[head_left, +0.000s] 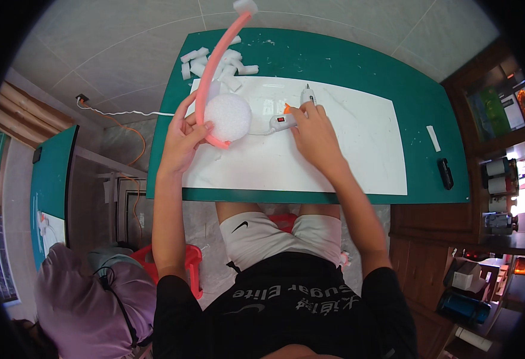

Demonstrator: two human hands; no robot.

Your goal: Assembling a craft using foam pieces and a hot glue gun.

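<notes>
Near the table's (433,143) left edge, the left hand (183,142) grips pink strip (216,57) and ball (232,116)—probably light, best cupped—right hand (317,136) grasping glue gun (282,122).

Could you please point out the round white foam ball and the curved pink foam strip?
Round white foam ball (229,117): head view, its visible middle.
Curved pink foam strip (207,76): head view, midway along it.

Reaches far on both sides. Holds left forearm (168,215) nearly straight, near to far; slants right forearm (356,203) from near right toward far left. Has left hand (185,139) curled closed, thumb (201,131) toward right, fingers (183,109) partly hidden. Turns right hand (316,134) palm down, knuckles bent, grip unclear.
</notes>
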